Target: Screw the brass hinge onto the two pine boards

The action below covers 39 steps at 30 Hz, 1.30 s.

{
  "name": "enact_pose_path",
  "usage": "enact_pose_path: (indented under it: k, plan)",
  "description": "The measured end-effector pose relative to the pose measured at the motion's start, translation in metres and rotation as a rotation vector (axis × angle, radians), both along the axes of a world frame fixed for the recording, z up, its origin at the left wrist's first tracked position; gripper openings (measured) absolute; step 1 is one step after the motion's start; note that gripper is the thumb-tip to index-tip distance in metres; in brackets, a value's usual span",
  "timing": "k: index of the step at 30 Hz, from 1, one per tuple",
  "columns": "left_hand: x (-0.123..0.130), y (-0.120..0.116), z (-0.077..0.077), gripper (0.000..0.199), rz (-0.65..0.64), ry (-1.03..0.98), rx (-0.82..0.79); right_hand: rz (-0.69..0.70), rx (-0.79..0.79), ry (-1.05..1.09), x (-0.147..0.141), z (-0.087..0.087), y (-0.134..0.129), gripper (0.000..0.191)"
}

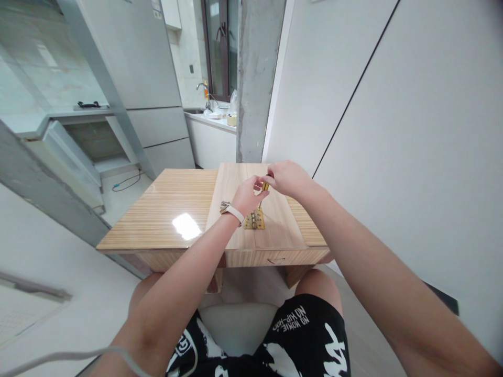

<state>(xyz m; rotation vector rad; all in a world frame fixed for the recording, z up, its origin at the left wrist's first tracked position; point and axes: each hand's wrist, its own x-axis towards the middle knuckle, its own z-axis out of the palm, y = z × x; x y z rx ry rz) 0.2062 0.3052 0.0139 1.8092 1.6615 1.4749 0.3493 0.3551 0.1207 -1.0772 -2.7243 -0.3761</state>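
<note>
The left forearm is slanting in from the near left and the right forearm from the near right, both hands meeting over the surface (157, 209). The right hand (290, 178), wrist bent, is grasping the top of a screwdriver (265, 185) in its fingers. The left hand (248, 196) is holding its fingers bent beside the lower handle; whether they are pressing on it cannot be told. A pale-strapped wristwatch (234, 212) is circling the left wrist.

Two smooth, pale wooden boards (277, 228) are lying side by side on the glossy, stripe-grained surface. A shiny brass butt hinge (254, 220) is lying spread flat across their seam, its holed leaves flanking a ribbed barrel. The screwdriver's yellow-and-black handle is tilting slightly, its thin metal shaft pointing down at the hinge's far right corner.
</note>
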Motion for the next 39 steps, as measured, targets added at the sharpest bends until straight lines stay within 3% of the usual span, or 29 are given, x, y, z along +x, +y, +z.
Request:
enact_pose_path:
  k: [12, 17, 20, 32, 39]
  plan:
    - [0.005, 0.0, 0.006, 0.021, 0.021, -0.054, 0.028, -0.091, -0.019, 0.011, -0.005, 0.0, -0.008, 0.058]
    - [-0.002, 0.003, 0.002, 0.014, -0.009, -0.03, 0.033, 0.09, -0.062, 0.092, 0.0, -0.002, -0.002, 0.032]
    - [-0.005, 0.005, 0.0, 0.02, -0.046, -0.005, 0.017, 0.16, -0.096, 0.06, 0.002, -0.002, 0.002, 0.028]
    - [-0.008, 0.002, -0.006, 0.039, -0.094, 0.024, 0.02, 0.069, -0.004, -0.1, 0.001, 0.006, 0.001, 0.026]
    - [-0.005, -0.001, -0.004, 0.034, -0.053, 0.044, 0.019, -0.011, 0.023, -0.115, 0.001, 0.006, -0.004, 0.042]
